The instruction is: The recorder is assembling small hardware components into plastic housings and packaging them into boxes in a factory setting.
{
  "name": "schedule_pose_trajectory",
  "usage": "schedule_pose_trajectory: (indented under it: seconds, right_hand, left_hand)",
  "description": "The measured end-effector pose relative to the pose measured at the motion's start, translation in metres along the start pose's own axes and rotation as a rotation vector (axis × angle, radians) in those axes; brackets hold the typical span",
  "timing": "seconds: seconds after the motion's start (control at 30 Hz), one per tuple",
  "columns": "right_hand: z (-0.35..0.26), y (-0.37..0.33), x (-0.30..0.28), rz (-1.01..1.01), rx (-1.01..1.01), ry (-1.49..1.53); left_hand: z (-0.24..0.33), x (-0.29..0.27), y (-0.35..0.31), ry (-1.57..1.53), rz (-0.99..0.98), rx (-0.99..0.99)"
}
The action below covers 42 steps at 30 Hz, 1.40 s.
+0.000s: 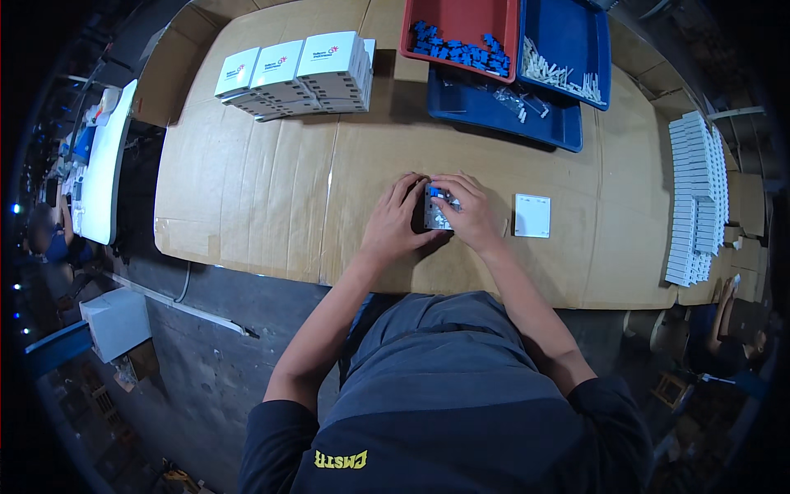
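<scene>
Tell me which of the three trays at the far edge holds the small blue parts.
The red tray, leftmost of the three; the two others are blue and hold pale parts.

Desk (pixel 271 189): cardboard-covered
Far left: white boxes (pixel 298 72)
Far side: red tray (pixel 462 33), blue trays (pixel 568 37)
Right: white square plate (pixel 532 216), stacked white pieces (pixel 698 198)

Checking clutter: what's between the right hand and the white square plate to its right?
Nothing: head view shows bare cardboard between the right hand and the white square plate.
</scene>
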State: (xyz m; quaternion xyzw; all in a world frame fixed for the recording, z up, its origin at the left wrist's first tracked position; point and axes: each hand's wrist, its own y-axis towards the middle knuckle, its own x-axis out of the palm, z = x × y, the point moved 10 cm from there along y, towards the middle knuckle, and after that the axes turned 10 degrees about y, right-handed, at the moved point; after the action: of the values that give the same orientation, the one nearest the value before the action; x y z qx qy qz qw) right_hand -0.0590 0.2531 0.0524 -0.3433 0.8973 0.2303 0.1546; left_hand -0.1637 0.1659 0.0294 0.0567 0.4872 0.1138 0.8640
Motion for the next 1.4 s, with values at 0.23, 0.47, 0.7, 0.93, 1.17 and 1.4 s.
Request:
schedule_pose_trajectory:
  seconds: [0.23, 0.47, 0.7, 0.93, 1.17, 1.4]
  right_hand:
    - [0.011, -0.001, 0.012, -0.056, -0.017, 0.001]
    - [0.015, -0.004, 0.013, -0.038, 0.007, 0.039]
    - [0.008, -0.009, 0.013, -0.056, -0.134, -0.225]
    - [-0.010, -0.008, 0.001, -0.177, -0.022, -0.472]
    - [0.028, -0.062, -0.130, -0.174, 0.411, -0.319]
    - [0.025, -0.118, -0.163, -0.155, 0.329, -0.366]
  left_hand:
    - [-0.001, 0.000, 0.002, 0.007, -0.007, 0.000]
    - [-0.002, -0.001, 0.002, 0.020, 0.006, 0.002]
    - [-0.003, -0.002, 0.002, 0.010, 0.002, -0.004]
    - [-0.001, 0.001, 0.002, -0.001, -0.021, 0.021]
    - [-0.014, 0.002, -0.002, -0.094, 0.014, -0.085]
    - [-0.013, 0.001, 0.003, -0.031, 0.098, -0.204]
